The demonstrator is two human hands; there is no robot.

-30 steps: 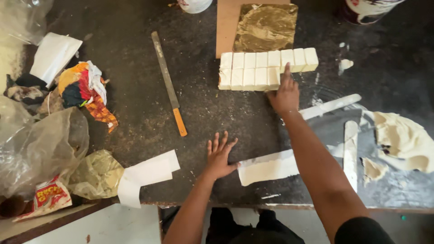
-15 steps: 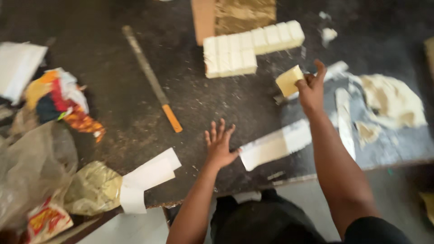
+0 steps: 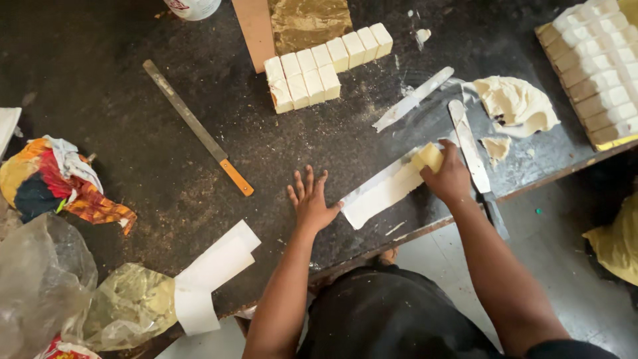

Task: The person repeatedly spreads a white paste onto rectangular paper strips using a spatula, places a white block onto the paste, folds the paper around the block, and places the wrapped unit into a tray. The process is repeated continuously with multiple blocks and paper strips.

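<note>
Spreading across most of the view, a dark bench (image 3: pixel 119 133) carries everything. On it lie a block of pale cut cubes (image 3: pixel 325 63), a long paper strip (image 3: pixel 382 193) and a yellow-handled knife (image 3: pixel 199 133). The left hand (image 3: pixel 311 203) rests flat on the bench, fingers (image 3: pixel 307 181) splayed and holding nothing, its thumb touching the strip's end. The right hand (image 3: pixel 452 176) has its fingers curled around a small yellow cube (image 3: pixel 427 157), pressed onto the strip's far end.
</note>
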